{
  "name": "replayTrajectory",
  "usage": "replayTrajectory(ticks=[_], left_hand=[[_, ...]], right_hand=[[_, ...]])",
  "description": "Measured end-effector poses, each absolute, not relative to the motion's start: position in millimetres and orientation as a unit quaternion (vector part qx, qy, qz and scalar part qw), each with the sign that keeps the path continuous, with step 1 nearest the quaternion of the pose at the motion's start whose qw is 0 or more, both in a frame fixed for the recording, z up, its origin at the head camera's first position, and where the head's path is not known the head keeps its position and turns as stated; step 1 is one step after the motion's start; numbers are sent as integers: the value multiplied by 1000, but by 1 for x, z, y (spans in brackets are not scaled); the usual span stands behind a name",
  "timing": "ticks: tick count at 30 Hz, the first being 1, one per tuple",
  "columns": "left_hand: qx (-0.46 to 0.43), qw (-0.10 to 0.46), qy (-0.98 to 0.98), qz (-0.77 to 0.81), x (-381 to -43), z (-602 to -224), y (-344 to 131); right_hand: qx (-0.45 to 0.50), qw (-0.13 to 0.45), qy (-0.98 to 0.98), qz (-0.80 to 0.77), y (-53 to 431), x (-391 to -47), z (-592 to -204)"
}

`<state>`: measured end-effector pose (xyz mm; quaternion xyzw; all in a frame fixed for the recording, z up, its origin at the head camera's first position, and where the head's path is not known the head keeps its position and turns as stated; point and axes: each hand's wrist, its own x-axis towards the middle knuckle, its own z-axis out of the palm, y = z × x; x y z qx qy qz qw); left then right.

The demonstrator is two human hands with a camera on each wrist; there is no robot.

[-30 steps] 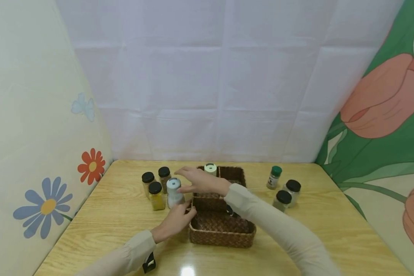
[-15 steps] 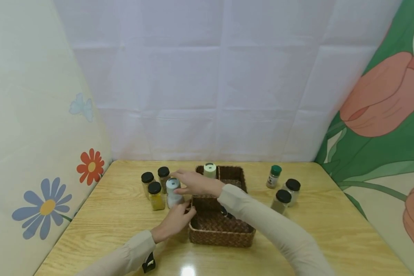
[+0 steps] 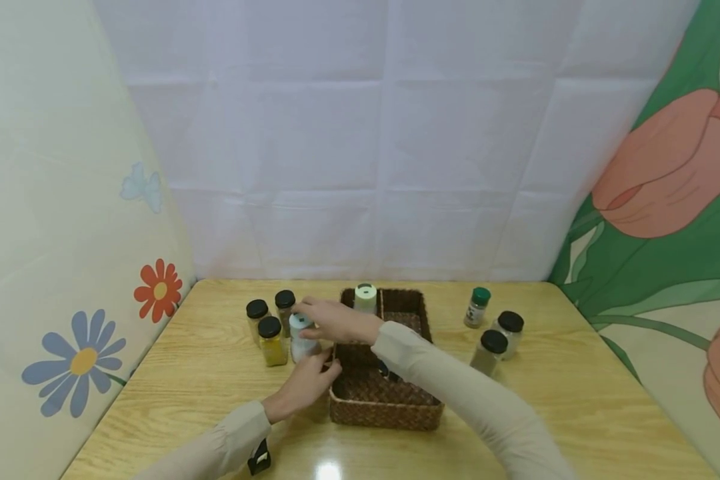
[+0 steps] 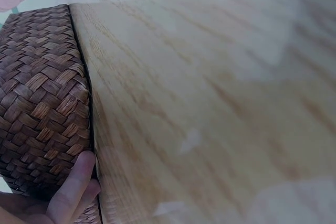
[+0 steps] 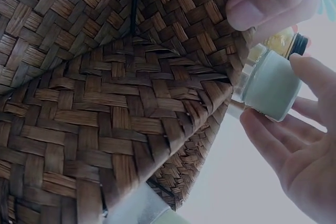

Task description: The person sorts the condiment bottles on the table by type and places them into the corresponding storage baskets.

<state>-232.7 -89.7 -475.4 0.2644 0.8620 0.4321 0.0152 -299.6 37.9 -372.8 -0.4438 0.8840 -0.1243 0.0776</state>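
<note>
A jar with a pale blue lid (image 3: pixel 303 345) stands on the table left of the brown woven basket (image 3: pixel 387 415). My right hand (image 3: pixel 339 322) has come from above across the basket and holds this jar by its lid. In the right wrist view, thumb and fingers of the right hand (image 5: pixel 307 171) curl round the pale lid (image 5: pixel 274 85). My left hand (image 3: pixel 303 388) grips the basket's left wall. Its thumb shows inside the wall in the right wrist view, while the left wrist view shows fingers (image 4: pixel 71 190) against the outside weave.
Close left of the held jar stand black-lidded jars, one with yellow contents (image 3: pixel 273 348). A jar with a pale green lid (image 3: pixel 365 297) is in the basket's back left compartment. On the right are a green-capped shaker (image 3: pixel 477 309) and two black-lidded jars (image 3: pixel 509 332).
My right hand has moved slightly left and down, and its fingers have closed round the pale blue lid. The left hand and basket have stayed in place.
</note>
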Motion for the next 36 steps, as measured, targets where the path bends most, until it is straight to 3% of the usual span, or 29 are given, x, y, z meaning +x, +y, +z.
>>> replayTrajectory(ticks=[36], left_hand=[[256, 14, 867, 427, -231, -473, -90]], right_hand=[[-428, 69, 892, -128, 33, -303, -375]])
